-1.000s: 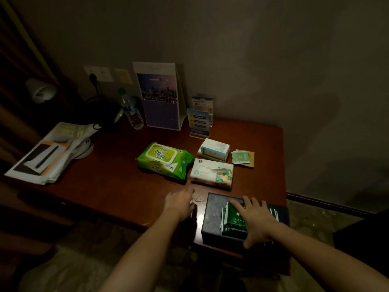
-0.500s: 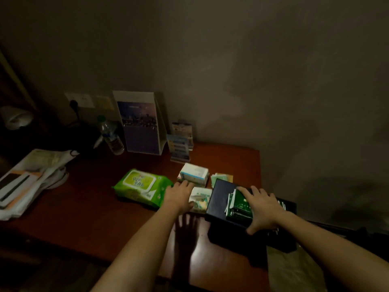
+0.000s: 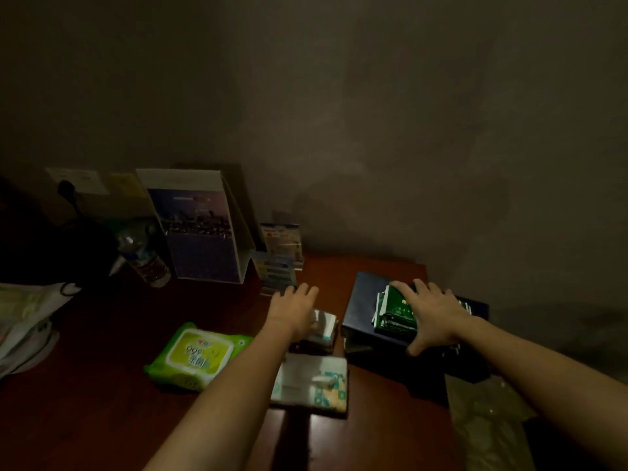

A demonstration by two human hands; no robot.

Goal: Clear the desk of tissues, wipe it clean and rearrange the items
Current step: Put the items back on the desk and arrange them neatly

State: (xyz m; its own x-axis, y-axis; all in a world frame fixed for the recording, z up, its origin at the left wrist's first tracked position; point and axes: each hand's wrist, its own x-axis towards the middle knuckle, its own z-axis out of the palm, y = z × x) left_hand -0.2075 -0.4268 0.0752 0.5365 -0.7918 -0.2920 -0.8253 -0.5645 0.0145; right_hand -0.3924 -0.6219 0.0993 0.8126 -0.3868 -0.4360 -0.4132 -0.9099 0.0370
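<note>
While the left hand (image 3: 292, 314) holds flat fingers over a small box (image 3: 324, 326) mid-worktop (image 3: 102, 385), the right hand (image 3: 431, 311) presses spread fingers on green packets (image 3: 396, 311) atop a dark box (image 3: 360, 300) by the right edge, with the tissue pack (image 3: 312, 385) nearer the front edge, print blurred.

We have moved the dark box (image 3: 360, 300), with the green packets (image 3: 396, 311) under our flat right hand (image 3: 431, 314), from the bench's (image 3: 102, 385) near edge toward its far right side. Our left hand (image 3: 292, 311) has reached forward past the tissue pack (image 3: 312, 385) onto the small white box (image 3: 324, 326).

desk (image 3: 102, 385) red-brown | wipes pack (image 3: 197, 356) bright green | box (image 3: 360, 300) dark navy | sachets (image 3: 396, 311) dark green
</note>
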